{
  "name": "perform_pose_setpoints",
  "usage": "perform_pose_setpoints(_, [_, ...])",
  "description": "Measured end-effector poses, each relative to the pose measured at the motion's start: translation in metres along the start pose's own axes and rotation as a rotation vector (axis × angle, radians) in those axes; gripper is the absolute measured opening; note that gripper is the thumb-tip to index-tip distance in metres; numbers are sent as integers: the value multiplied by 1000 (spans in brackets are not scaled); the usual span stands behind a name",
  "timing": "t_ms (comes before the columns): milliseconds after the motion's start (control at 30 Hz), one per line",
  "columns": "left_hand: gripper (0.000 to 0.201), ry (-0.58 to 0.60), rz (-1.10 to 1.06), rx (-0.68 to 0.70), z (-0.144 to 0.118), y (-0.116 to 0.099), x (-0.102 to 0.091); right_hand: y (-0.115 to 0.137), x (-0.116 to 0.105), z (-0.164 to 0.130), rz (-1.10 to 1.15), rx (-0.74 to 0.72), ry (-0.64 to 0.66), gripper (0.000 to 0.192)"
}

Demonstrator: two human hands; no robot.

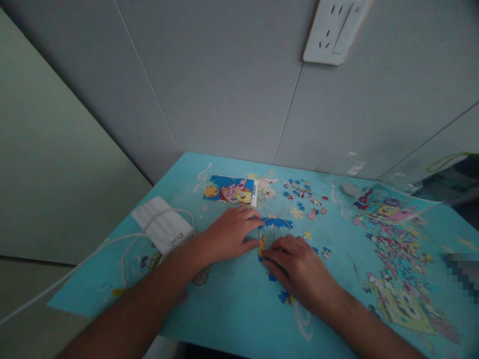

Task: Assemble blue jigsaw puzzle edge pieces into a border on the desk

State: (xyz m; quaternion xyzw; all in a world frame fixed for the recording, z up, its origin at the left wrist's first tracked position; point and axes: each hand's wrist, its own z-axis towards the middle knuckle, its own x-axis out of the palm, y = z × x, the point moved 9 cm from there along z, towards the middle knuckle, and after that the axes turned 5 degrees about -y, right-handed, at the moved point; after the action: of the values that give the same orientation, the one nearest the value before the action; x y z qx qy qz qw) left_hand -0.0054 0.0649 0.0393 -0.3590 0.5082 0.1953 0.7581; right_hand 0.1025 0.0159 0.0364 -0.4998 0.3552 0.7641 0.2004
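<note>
A partly joined jigsaw puzzle (277, 223) lies on the light blue table, its blue top strip and left side forming a corner. My left hand (234, 234) rests at its left, fingers stretched out and thumb apart, fingertips touching the upper left corner. At the lower end of the left side, the thumb and forefinger of my right hand (299, 262) are closed on a puzzle piece, mostly hidden by the fingertips. Just below that hand lie loose blue and yellow pieces (286, 297). Behind the puzzle is a picture card (232, 190) with cartoon characters.
Loose puzzle pieces (299, 189) lie behind my right hand, and a larger heap (402, 254) spreads along the right. A white power strip (160, 224) with a cord (86, 267) stands at the left. A wall with a socket (337, 32) rises behind the table (224, 314).
</note>
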Motion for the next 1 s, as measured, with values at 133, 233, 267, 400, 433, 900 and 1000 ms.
perform_pose_setpoints(133, [43, -19, -7, -12, 1, -1, -2, 5, -4, -2, -65, -30, -8, 18])
perform_pose_setpoints(233, [45, -13, -5, -15, 1, -1, -3, 7, -3, -3, -78, -36, -8, 20])
perform_pose_setpoints(267, [47, -5, -3, -13, 1, -2, -2, 8, -2, -3, -74, -34, -6, 21])
perform_pose_setpoints(400, [53, 15, -1, -6, 1, -2, -2, 7, -3, -4, 0, -22, -2, 23])
perform_pose_setpoints(433, [53, 13, 1, -9, 0, -2, -2, 4, -5, -4, 26, -10, -7, 23])
perform_pose_setpoints(900, [70, 19, 66, -52, 2, -3, 3, -46, -37, -12, 143, 131, -71, 18])
perform_pose_setpoints(1000, [71, 26, 63, -60, 3, -1, 6, -43, -35, -12, 158, 90, -43, 18])
